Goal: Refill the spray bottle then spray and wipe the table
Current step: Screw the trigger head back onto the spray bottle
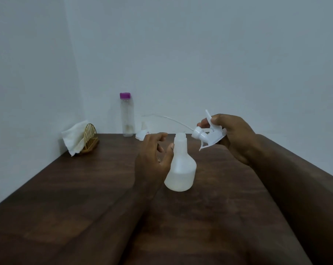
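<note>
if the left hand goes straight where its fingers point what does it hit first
Probably the spray bottle, its neck right beside the left hand; depth is hard to judge.

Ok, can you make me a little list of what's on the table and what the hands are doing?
spray bottle: upright on the table, top open, head off
spray head: held in the right hand, tube sticking out to the left
left hand: beside the bottle's neck, fingers loosely curled, not gripping
clear bottle: purple cap on, at the back
funnel: white, beside the clear bottle
cloth: in a gold holder, back left corner
</note>
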`<state>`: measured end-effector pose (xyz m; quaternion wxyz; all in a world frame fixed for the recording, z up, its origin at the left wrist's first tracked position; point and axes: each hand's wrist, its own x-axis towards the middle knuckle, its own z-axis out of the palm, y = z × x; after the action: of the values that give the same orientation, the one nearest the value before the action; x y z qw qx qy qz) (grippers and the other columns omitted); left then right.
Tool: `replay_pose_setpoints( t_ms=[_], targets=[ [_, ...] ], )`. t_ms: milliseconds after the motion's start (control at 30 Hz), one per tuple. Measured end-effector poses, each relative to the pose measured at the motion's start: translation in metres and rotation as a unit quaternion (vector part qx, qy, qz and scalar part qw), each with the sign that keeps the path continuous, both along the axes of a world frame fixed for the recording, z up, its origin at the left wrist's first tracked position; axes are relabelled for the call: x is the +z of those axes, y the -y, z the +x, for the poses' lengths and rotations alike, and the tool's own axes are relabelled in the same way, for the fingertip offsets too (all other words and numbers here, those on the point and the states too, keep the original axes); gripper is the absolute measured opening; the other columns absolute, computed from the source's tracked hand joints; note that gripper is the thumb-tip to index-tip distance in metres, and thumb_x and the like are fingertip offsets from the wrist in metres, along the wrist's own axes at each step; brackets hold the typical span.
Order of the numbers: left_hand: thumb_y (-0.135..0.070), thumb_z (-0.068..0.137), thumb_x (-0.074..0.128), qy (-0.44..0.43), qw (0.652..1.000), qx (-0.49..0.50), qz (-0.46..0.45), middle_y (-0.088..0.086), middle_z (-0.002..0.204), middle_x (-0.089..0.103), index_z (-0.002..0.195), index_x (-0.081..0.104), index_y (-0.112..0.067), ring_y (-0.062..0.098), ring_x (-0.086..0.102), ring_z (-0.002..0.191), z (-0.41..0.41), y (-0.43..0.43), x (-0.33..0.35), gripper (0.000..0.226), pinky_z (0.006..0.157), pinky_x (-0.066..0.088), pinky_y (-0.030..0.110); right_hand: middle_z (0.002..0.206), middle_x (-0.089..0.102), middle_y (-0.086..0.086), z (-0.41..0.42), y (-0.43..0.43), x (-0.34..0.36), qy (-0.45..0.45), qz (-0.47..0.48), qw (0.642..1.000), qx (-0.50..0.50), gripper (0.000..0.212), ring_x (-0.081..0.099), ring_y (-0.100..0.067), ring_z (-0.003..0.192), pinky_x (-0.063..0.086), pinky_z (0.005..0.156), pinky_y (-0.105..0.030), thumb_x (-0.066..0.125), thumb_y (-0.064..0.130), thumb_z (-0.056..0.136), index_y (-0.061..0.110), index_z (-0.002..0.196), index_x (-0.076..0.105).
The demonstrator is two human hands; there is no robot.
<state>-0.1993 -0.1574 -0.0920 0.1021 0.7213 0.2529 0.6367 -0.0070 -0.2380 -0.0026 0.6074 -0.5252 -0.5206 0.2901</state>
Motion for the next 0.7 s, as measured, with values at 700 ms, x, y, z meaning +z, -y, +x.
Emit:
replay_pose_setpoints(
  t_ms=[700],
  targets=[
    [-0.037, 0.087, 0.065, 0.204, 0.93, -0.174, -0.253, -0.005, 0.065, 0.062, 0.089, 0.066, -0.009, 0.01, 0.056, 0.058, 0.007, 0.035, 0.014, 0.028, 0.053, 0.045, 0.027, 0.1, 0.075, 0.001, -0.063, 0.011, 0.007, 0.176, 0.008, 0.984, 0.037, 0.022, 0.07, -0.01, 0.09, 0.057, 0.081, -0.029, 0.054, 0.024, 0.1, 0.014, 0.105, 0.072]
  ],
)
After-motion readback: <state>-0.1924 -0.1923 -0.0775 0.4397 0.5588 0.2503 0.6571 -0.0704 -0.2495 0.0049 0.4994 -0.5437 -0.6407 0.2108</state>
